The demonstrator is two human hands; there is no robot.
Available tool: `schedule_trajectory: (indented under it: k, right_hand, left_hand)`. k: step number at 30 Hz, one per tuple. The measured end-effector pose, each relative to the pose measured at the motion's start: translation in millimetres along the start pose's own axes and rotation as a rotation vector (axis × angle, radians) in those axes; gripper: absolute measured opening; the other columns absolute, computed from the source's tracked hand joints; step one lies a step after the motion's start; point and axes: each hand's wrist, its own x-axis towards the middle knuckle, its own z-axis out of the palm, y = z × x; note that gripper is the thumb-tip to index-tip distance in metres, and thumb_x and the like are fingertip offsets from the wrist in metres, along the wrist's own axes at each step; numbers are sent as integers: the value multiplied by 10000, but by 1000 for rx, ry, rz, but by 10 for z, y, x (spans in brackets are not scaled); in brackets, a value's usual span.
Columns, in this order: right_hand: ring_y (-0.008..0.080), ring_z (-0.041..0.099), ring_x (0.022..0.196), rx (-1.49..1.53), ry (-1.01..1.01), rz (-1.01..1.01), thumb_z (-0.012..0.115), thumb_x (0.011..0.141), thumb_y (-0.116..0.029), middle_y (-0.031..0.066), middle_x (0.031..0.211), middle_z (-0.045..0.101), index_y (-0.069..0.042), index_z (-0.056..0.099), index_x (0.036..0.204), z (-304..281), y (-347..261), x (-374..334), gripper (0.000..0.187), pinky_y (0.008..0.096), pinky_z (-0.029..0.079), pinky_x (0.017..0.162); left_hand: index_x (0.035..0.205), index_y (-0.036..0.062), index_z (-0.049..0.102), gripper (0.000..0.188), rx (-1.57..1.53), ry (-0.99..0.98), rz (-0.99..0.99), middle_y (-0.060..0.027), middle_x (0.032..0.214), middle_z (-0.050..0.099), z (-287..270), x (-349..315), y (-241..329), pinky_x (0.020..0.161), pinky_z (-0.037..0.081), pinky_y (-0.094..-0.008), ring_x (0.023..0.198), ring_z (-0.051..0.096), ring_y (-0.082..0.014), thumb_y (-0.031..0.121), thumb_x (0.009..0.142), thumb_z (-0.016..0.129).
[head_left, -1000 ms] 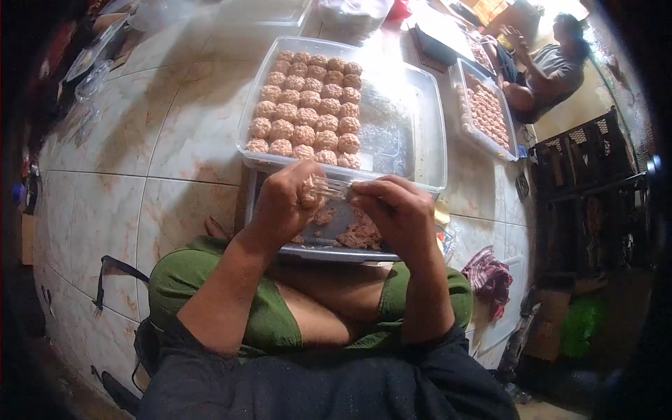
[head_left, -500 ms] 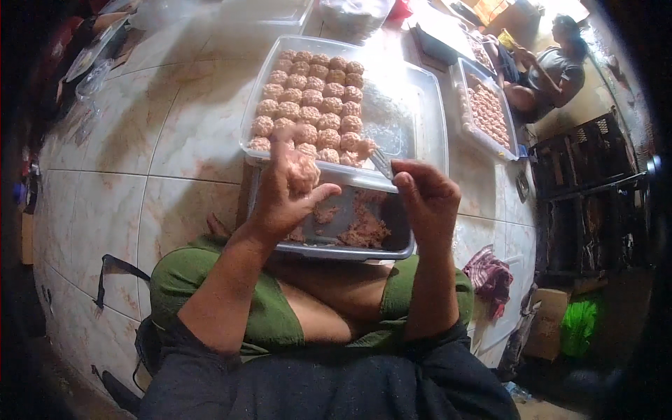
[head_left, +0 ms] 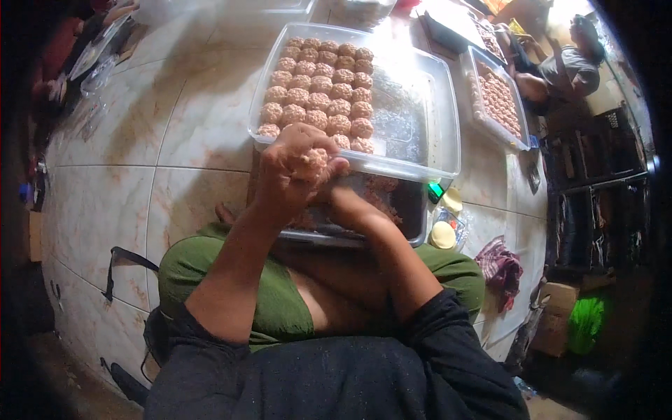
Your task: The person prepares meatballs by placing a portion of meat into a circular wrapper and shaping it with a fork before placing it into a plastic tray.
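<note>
My left hand is closed round a lump of pinkish minced meat mixture, which bulges out at the top of the fist beside the thumb. My right hand is tucked close under the left one; its fingers are hidden, and no fork shows there. Both hands are above a dark tub with loose meat mixture in it. Just beyond stands a clear plastic tray, its left part filled with rows of rough meatballs.
At the right, another clear container holds many meatballs, near a seated person. Pale yellow round pieces and a small device with a green screen lie beside the tub. A checked cloth lies by my right knee.
My right hand has moved from the tray's front edge, where it held a fork against a meatball, leftward and down beneath my left hand. My left hand has closed round the meat lump.
</note>
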Motion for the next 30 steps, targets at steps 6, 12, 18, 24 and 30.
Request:
schedule_trajectory:
  k: [6, 12, 18, 24, 30]
  right_hand:
    - [251, 639, 820, -628, -11, -11, 598, 858, -193, 139, 943, 678, -60, 667, 1065, -517, -85, -375, 255, 362, 497, 757]
    - [52, 562, 692, -134, 453, -133, 637, 837, -25, 59, 777, 664, -23, 682, 1024, -1068, -837, -1221, 192, 227, 475, 595]
    - [206, 657, 718, -293, 572, -791, 668, 792, -40, 90, 814, 650, -67, 681, 961, -651, -953, -952, 171, 314, 525, 587]
    - [198, 655, 709, -233, 598, -802, 687, 768, -12, 96, 822, 656, -48, 689, 937, -645, -842, -841, 172, 308, 528, 605]
    - [187, 648, 712, -230, 594, -785, 687, 775, 15, 104, 822, 660, -18, 684, 929, -672, -783, -826, 157, 285, 508, 610]
  left_hand:
    - [848, 32, 593, 248, -134, -64, -401, -21, 700, 562, -49, -55, 80, 634, 454, -273, 712, 533, -85, 90, 718, 796]
    - [838, 35, 585, 251, -365, -98, -707, 4, 732, 566, -50, -10, 166, 606, 430, -231, 719, 523, -48, 95, 722, 799]
    - [842, 33, 577, 207, -436, -91, -424, 18, 732, 548, 17, -108, 50, 593, 421, -228, 697, 503, -51, 67, 755, 761]
    - [821, 28, 567, 170, -365, -60, -586, 8, 704, 542, 56, -201, -6, 604, 440, -245, 682, 502, -60, 50, 766, 726]
    - [775, 19, 575, 186, -254, -52, -469, -15, 675, 561, 70, -174, 43, 594, 462, -244, 666, 527, -72, 73, 755, 752]
